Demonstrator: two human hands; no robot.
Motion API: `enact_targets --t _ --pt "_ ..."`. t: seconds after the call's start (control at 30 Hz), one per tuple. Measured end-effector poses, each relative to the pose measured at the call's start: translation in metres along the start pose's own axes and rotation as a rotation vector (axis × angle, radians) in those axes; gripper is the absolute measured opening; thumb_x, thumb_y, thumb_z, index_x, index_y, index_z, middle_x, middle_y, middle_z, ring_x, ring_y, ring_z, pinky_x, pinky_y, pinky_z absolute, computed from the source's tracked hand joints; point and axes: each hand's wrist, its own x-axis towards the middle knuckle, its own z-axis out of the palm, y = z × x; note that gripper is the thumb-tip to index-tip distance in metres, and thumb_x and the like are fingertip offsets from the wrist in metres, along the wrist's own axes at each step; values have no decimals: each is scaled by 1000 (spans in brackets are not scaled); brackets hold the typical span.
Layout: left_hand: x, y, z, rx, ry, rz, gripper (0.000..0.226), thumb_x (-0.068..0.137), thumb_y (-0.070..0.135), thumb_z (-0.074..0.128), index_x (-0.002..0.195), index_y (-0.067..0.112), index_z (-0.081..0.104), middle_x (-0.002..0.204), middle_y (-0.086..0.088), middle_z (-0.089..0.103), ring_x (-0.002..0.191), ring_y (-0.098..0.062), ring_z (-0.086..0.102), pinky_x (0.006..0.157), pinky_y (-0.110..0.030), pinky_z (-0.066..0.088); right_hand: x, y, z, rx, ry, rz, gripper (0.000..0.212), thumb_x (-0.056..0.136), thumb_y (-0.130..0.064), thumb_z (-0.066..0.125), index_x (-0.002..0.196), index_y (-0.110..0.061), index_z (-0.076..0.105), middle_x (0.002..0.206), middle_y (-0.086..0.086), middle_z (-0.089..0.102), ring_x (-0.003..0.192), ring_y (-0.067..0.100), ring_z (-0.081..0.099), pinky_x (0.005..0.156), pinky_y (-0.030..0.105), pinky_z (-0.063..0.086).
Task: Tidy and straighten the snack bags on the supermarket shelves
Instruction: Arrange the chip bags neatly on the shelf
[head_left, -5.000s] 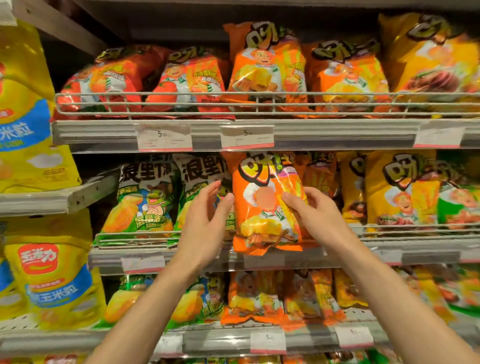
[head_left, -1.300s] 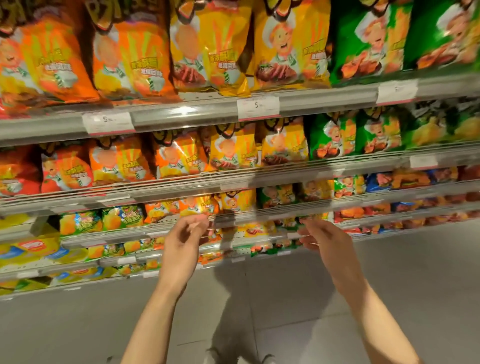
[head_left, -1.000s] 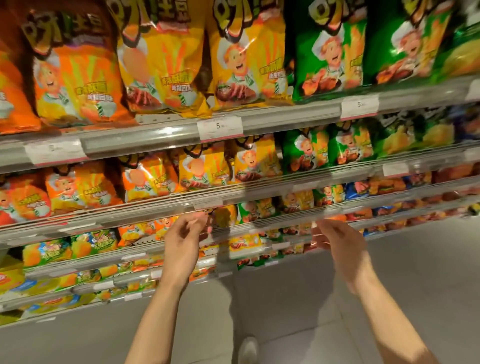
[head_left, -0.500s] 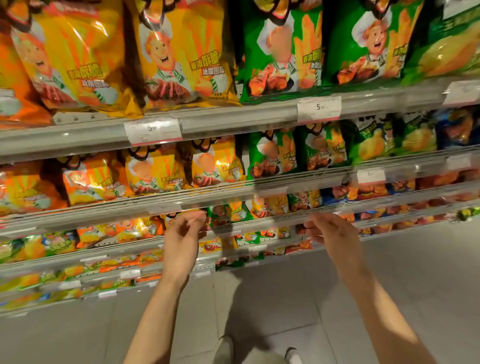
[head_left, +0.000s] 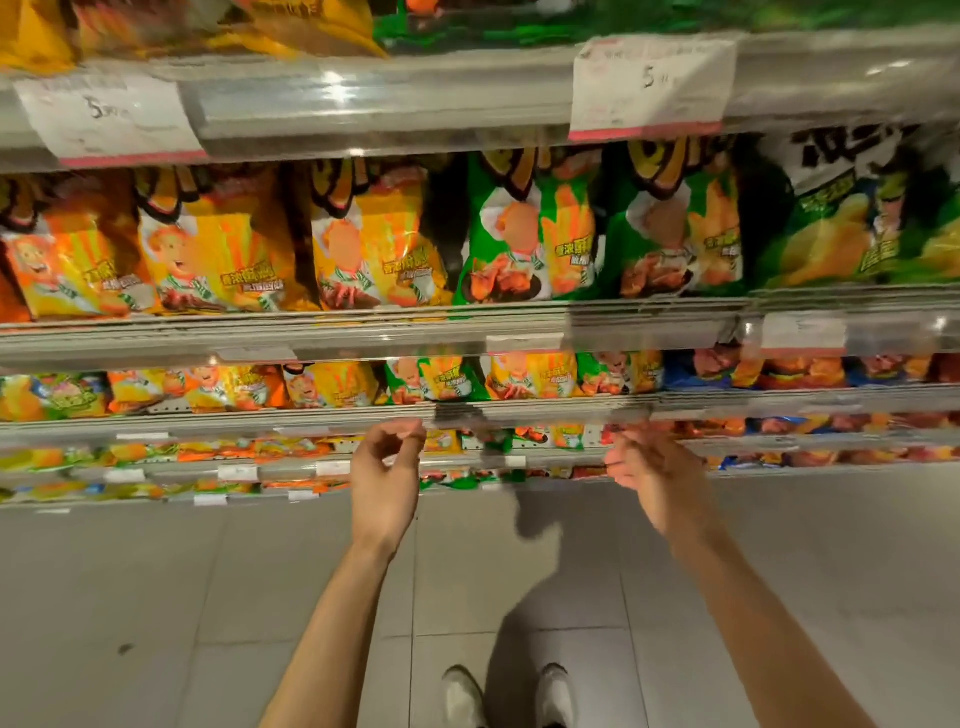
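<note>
The snack bags stand in rows on the shelves above and beyond both hands: directly above the left fingers a yellow bag (head_left: 374, 244) with a cartoon chef, to its left another yellow bag (head_left: 213, 249) and an orange bag (head_left: 67, 260), and above the right fingers two green bags (head_left: 530, 239) (head_left: 680, 228) of the same chef brand. Further right stands a green potato-chip bag (head_left: 862, 218) with bold black characters on white; the writing on every bag is too blurred to read. One shelf lower, just above the fingertips, run smaller yellow, green, orange and blue bags (head_left: 441, 379). The left hand (head_left: 387, 467) is raised before the rail of a lower shelf (head_left: 208, 415), its fingers (head_left: 410, 436) loosely curled, thumb near forefinger, grasping nothing. The right hand (head_left: 649, 473) is alongside, well apart, fingers relaxed and half bent toward the shelf edge, also holding nothing; whether they touch the rail I cannot tell. High above, two white price tags (head_left: 111, 117) (head_left: 649, 83) with red lower edges each show a "5". Below the hands lie the grey floor tiles (head_left: 156, 597) and two white shoes (head_left: 509, 696).
</note>
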Motion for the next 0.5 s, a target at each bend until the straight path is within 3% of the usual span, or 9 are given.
enact_targets --t 0.07,0.1,0.17,0.2,0.23,0.3,0.37,0.43,0.5 --pt "21 -13 7 42 16 34 6 97 9 64 100 11 69 94 1 72 92 -16 67 87 -31 54 17 13 14 -49 -12 -46 15 97 -15 65 91 -2 69 83 28 68 76 34 68 74 25 53" --pt "32 -20 9 54 26 60 7 97 9 64 102 10 69 94 3 71 91 -12 66 85 -24 52 27 18 22 -67 -10 -71 12 97 -14 65 90 -6 70 85 27 69 75 33 67 73 24 51" --pt "55 -38 13 81 29 132 8 97 9 64 105 9 67 97 6 70 89 0 63 78 -9 46 53 28 37 -180 21 -158 10 100 -14 62 98 -9 71 84 6 72 68 11 64 64 11 48" --pt "67 -45 13 104 21 158 11 97 11 65 108 10 66 101 4 69 90 4 62 77 -6 45 64 29 41 -252 45 -204 8 101 -17 63 100 -15 71 83 -5 70 69 5 62 61 11 46" --pt "79 -52 14 135 19 191 15 97 15 66 112 15 65 109 1 68 96 5 61 82 -8 46 77 29 45 -306 65 -252 7 100 -19 63 99 -20 70 84 -12 68 72 3 61 62 14 45" --pt "105 -75 15 223 35 300 25 95 27 70 119 26 61 121 2 60 112 -9 58 97 -28 49 101 31 57 -406 113 -413 6 101 -21 63 100 -22 68 85 -15 67 71 1 60 62 13 42" --pt "132 -90 20 395 76 466 35 94 34 71 126 25 59 131 -2 53 126 -22 48 108 -45 43 127 34 67 -526 229 -591 14 101 -26 61 110 -17 68 100 -4 69 83 9 62 72 10 43" --pt "149 -99 26 493 84 594 50 92 41 67 134 18 55 145 -11 43 139 -27 34 118 -44 30 152 41 75 -627 329 -716 34 101 -35 56 122 -10 66 118 10 67 107 24 60 90 25 45" --pt "159 -108 32 523 84 677 60 90 48 61 141 18 50 156 -13 32 148 -25 24 117 -37 23 168 49 84 -681 399 -756 51 100 -44 48 126 -4 62 122 19 63 116 36 56 98 41 45"
